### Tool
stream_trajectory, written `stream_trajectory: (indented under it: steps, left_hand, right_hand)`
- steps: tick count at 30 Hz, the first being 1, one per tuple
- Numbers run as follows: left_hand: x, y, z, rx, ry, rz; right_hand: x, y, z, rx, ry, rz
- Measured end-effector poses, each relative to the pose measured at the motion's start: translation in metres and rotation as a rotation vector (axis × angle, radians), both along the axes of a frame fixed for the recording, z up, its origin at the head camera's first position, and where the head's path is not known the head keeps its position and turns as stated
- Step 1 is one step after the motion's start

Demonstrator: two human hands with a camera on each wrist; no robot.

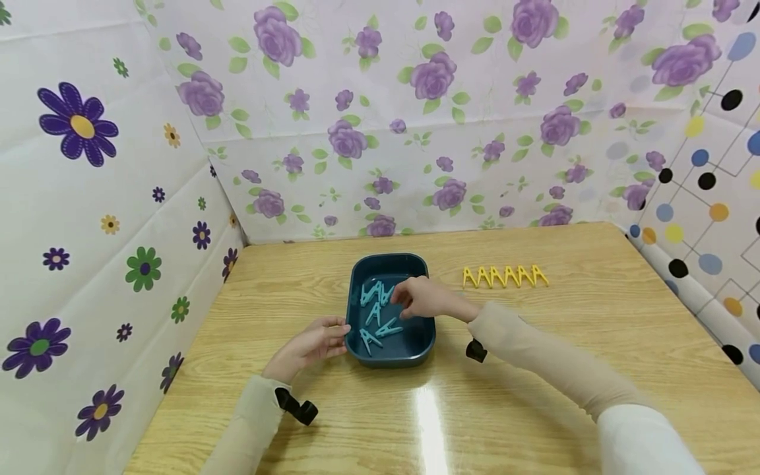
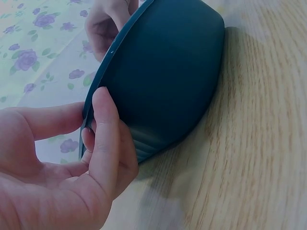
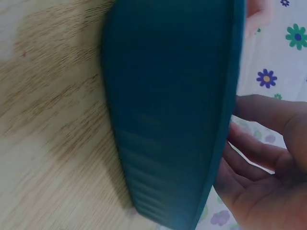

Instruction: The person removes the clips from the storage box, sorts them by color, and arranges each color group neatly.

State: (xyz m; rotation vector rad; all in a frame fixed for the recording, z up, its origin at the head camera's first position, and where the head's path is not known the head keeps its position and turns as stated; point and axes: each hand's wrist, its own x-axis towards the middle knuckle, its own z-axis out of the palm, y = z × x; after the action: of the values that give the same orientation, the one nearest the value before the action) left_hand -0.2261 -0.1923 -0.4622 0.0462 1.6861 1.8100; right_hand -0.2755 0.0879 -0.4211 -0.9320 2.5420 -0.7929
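A dark teal plastic tub (image 1: 410, 361) stands on the wooden table. Several light teal clothespins (image 1: 373, 313) lie scattered on its floor, mostly toward the left side. My left hand (image 1: 317, 343) pinches the tub's left rim between thumb and fingers, and the left wrist view shows this hand (image 2: 96, 158) close up against the wall. Over the tub's right side my right hand (image 1: 420, 297) reaches in, thumb and forefinger apart, fingertips close beside a clothespin (image 1: 387, 295). In the right wrist view the tub wall hides the fingertips of this hand (image 3: 268, 148).
To the right of the tub, several yellow clothespins (image 1: 505, 277) stand side by side in a row on the table (image 1: 534, 330). A flower-patterned sheet (image 1: 356, 178) hangs behind the table, with more patterned sheets at both sides.
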Motion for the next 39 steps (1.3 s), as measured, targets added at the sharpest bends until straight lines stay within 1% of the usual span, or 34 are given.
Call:
stream_trajectory:
  steps: [5, 9, 11, 16, 23, 27, 32, 35, 39]
  left_hand:
    - [0.001, 0.0, -0.001, 0.007, -0.002, -0.002]
    - [0.002, 0.0, -0.001, -0.002, 0.002, -0.003]
    - [0.002, 0.0, -0.002, -0.009, 0.003, -0.002]
    - [0.001, 0.0, -0.002, -0.009, -0.001, 0.004]
    - [0.0, -0.001, -0.001, 0.002, -0.003, 0.003]
    - [0.0, -0.001, 0.0, 0.003, -0.005, 0.002]
    - [-0.001, -0.001, -0.001, 0.004, -0.007, 0.002]
    - [-0.001, -0.001, -0.001, 0.001, -0.011, 0.003]
    - [-0.002, -0.002, -0.002, 0.001, -0.009, -0.005]
  right_hand:
    - [0.002, -0.01, -0.004, 0.068, 0.006, 0.053]
    - [0.002, -0.015, -0.01, 0.114, 0.012, 0.072]
    - [0.002, -0.018, -0.013, 0.134, 0.008, 0.07]
    - [0.003, -0.024, -0.017, 0.203, 0.003, 0.03]
    - [0.007, -0.029, -0.021, 0.302, 0.071, 0.013]
    - [0.007, -0.029, -0.023, 0.333, 0.108, 0.015]
    - [0.008, -0.027, -0.021, 0.287, 0.113, 0.019]
    - [0.008, -0.024, -0.019, 0.221, 0.104, 0.01]
    - [0.008, -0.019, -0.017, 0.139, 0.116, 0.006]
